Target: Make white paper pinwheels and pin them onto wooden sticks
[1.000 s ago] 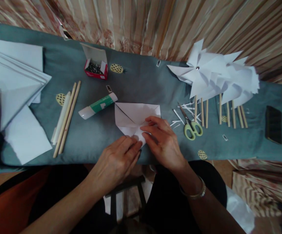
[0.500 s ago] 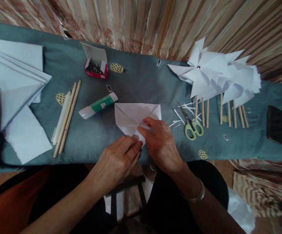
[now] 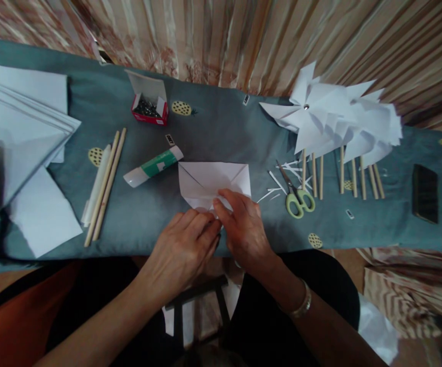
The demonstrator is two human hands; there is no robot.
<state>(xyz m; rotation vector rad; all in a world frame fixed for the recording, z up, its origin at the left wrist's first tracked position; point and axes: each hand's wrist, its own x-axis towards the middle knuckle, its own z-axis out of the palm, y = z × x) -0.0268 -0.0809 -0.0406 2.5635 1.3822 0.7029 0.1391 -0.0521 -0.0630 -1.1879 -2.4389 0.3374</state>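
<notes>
A sheet of white paper (image 3: 214,173) with folded creases lies flat on the cloth in front of me. My left hand (image 3: 188,237) is closed on its near corner, the fingertips pressed together there. Over the sheet's right side lies my right hand (image 3: 246,224), its thumb and fingertips pressed on the paper beside the left fingers. The part of the sheet under both hands is hidden. Just beyond the left hand rests a white and green glue stick (image 3: 154,165). To the right of the right hand are green-handled scissors (image 3: 297,196) among thin paper strips (image 3: 274,183).
Several white paper pinwheels (image 3: 320,114) on wooden sticks lie at the far right, near a dark phone (image 3: 424,193). At left are stacked paper sheets (image 3: 18,112) and wooden sticks (image 3: 108,188). A red box (image 3: 149,109) of metal pins stands open at the back.
My right hand has shifted slightly left, closer to the left fingers, over the paper's near part. The whole view has moved a little; the left hand stays at the near corner.
</notes>
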